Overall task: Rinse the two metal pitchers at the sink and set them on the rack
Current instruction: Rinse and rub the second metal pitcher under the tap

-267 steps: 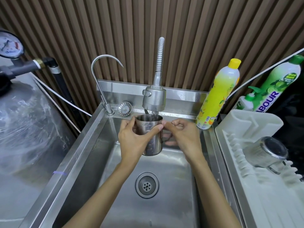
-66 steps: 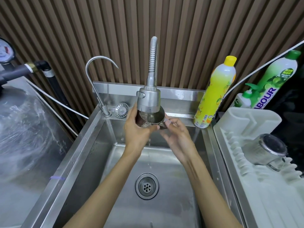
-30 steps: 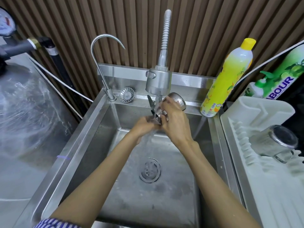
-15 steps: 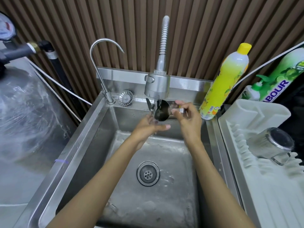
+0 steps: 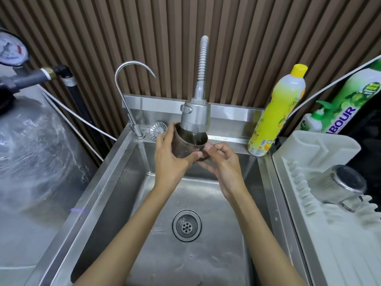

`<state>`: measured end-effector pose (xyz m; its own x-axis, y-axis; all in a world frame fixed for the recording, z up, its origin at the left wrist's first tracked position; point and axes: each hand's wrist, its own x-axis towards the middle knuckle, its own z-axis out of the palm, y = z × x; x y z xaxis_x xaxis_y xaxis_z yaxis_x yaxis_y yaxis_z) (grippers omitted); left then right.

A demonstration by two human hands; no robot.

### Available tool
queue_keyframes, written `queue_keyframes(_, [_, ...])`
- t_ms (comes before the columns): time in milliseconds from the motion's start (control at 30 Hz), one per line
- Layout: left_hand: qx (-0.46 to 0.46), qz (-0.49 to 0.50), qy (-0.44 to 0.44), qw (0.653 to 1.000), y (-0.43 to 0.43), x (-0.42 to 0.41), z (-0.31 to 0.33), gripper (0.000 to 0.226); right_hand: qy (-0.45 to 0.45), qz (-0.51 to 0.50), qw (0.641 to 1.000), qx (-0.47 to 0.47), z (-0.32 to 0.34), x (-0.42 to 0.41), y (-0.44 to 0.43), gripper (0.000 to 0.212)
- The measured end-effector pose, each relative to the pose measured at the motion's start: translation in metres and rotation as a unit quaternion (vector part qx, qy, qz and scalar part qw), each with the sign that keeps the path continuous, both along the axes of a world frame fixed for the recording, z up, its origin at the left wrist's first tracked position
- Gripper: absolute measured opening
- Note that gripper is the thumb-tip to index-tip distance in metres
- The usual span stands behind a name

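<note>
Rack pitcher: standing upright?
No, the pitcher on the rack lies tipped on its side across the white dish rack's ribs, its base facing the camera.

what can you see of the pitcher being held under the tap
The pitcher is a small, round, straight-walled vessel of what looks like stainless steel, its side darkly reflective. It is held roughly upright, mouth up, directly under the spray head, above the sink. The left hand wraps its side; the right hand holds it at the right, where its handle is hidden. Whether water is flowing is hard to tell.
</note>
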<state>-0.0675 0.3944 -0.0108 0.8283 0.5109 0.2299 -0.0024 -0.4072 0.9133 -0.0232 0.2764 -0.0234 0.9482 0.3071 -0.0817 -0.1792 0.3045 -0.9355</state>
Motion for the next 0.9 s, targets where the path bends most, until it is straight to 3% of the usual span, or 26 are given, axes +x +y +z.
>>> queue_keyframes(167, [-0.026, 0.028, 0.078, 0.996, -0.003, -0.006, -0.002, 0.089, -0.048, -0.053, 0.98, -0.187, 0.02, 0.002, -0.008, 0.027])
queue_keyframes(233, [-0.036, 0.013, 0.095, 0.995, -0.008, -0.005, -0.004, 0.067, -0.092, -0.075, 0.95, -0.29, 0.03, 0.006, -0.011, 0.03])
queue_keyframes(367, [-0.086, -0.033, 0.103, 0.99, -0.011, -0.002, -0.012, 0.061, -0.186, -0.109, 0.88, -0.424, 0.042, 0.006, -0.017, 0.03])
queue_keyframes(433, [-0.119, -0.052, 0.076, 0.989, -0.01, 0.004, -0.017, 0.06, -0.196, -0.107, 0.889, -0.4, 0.041, 0.003, -0.017, 0.026])
queue_keyframes(600, [-0.189, -0.036, -0.046, 0.98, -0.014, 0.014, -0.02, 0.077, -0.133, -0.044, 0.974, -0.178, 0.021, 0.008, -0.013, 0.028])
queue_keyframes(667, [-0.138, -0.005, -0.077, 0.987, -0.012, 0.013, -0.018, 0.081, -0.09, -0.017, 0.989, -0.112, 0.011, 0.009, -0.008, 0.027])
queue_keyframes(800, [0.065, 0.064, -0.061, 0.994, -0.009, 0.005, -0.007, 0.089, 0.011, 0.02, 0.999, 0.035, -0.006, 0.001, 0.002, 0.016])
queue_keyframes(900, [0.12, 0.094, 0.009, 0.988, -0.006, -0.001, -0.003, 0.095, 0.019, 0.008, 1.0, -0.003, -0.007, -0.004, 0.002, 0.014])
